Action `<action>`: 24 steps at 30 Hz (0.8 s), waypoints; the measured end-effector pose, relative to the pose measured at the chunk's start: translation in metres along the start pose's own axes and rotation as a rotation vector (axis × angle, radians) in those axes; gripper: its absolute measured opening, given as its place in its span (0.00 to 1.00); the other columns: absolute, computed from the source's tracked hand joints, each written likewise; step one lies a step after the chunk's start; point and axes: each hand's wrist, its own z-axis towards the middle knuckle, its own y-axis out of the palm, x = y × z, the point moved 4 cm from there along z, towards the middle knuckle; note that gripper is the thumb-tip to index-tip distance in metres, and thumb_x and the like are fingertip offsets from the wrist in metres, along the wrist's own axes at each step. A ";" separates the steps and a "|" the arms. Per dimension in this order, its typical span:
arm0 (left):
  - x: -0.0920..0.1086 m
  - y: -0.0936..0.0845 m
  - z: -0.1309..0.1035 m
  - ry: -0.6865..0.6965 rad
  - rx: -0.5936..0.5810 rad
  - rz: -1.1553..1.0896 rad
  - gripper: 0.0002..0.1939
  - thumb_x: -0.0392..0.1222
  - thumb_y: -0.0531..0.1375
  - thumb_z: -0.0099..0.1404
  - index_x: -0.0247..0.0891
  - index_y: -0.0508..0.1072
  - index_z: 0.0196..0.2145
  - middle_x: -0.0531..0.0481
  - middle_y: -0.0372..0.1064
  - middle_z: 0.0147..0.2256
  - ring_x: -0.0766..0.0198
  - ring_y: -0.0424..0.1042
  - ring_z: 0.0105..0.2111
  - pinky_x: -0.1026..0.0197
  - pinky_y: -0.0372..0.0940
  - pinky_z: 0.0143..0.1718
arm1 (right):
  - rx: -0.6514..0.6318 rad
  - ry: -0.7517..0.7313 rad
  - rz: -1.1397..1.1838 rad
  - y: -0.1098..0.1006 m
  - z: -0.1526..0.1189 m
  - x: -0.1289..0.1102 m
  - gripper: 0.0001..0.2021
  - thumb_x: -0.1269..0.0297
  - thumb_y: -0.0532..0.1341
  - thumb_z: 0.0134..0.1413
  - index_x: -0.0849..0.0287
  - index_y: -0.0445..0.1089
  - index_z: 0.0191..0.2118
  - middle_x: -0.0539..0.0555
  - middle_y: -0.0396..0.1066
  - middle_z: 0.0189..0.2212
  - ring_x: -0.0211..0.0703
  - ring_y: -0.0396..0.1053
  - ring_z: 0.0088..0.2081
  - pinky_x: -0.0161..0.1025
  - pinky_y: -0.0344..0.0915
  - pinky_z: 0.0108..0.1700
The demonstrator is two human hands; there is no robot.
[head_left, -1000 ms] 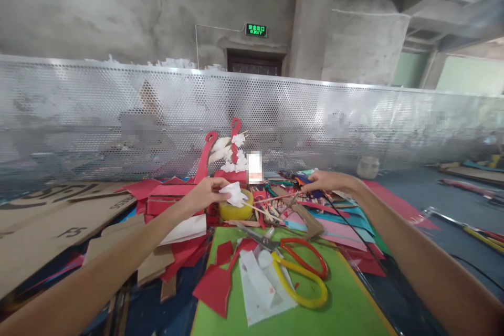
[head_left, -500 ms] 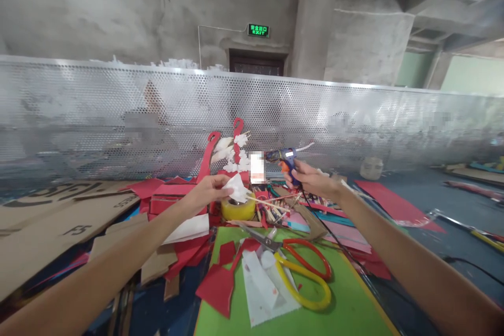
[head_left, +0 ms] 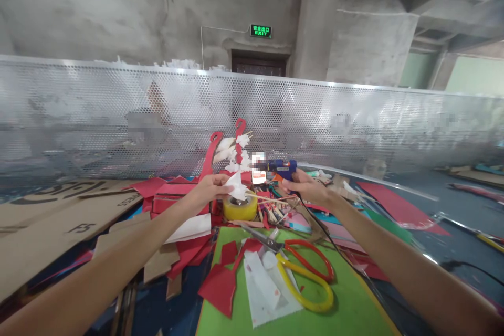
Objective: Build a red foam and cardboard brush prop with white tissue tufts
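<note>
Between the fingertips of my left hand (head_left: 216, 188) is a folded white paper piece (head_left: 237, 187), with thin wooden sticks (head_left: 270, 200) extending to its right. My right hand (head_left: 305, 185) is wrapped round the handle of a blue glue gun (head_left: 282, 167), whose nozzle points left above the clutter. Just below the paper sits a roll of yellow tape (head_left: 240, 209). Behind my left hand stands a red craft model (head_left: 208, 155) with curled tips and white paper tufts (head_left: 233, 160).
Scissors (head_left: 311, 286) with red and yellow handles lie on a green board (head_left: 346, 310), beside red cut pieces (head_left: 218, 286) and white paper (head_left: 262, 294). Cardboard (head_left: 51, 226) covers the left. A perforated metal panel (head_left: 79, 126) rises behind. The gun's cord trails right.
My right hand has turned the glue gun to a more level pose and lowered it slightly. The left hand keeps the white paper in nearly the same place. The view shifts slightly.
</note>
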 end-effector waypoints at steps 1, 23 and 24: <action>0.000 0.000 0.000 0.000 0.011 -0.006 0.18 0.51 0.72 0.52 0.35 0.75 0.33 0.48 0.74 0.35 0.62 0.74 0.36 0.58 0.70 0.44 | -0.002 0.010 -0.041 0.001 0.000 0.000 0.17 0.48 0.61 0.60 0.59 0.66 0.39 0.47 0.60 0.24 0.36 0.58 0.26 0.35 0.56 0.28; 0.015 0.021 -0.010 0.039 -0.042 0.061 0.20 0.52 0.71 0.51 0.34 0.75 0.35 0.49 0.72 0.30 0.62 0.73 0.31 0.60 0.69 0.35 | 0.271 -0.219 -0.904 0.023 -0.003 -0.029 0.11 0.55 0.54 0.64 0.56 0.61 0.34 0.54 0.66 0.34 0.43 0.63 0.33 0.39 0.58 0.39; 0.014 0.021 -0.009 0.036 -0.043 0.055 0.20 0.51 0.71 0.51 0.34 0.75 0.35 0.49 0.72 0.30 0.62 0.73 0.31 0.61 0.68 0.35 | 0.276 -0.218 -0.910 0.023 -0.003 -0.029 0.11 0.55 0.54 0.64 0.56 0.62 0.34 0.54 0.66 0.34 0.44 0.63 0.33 0.39 0.58 0.39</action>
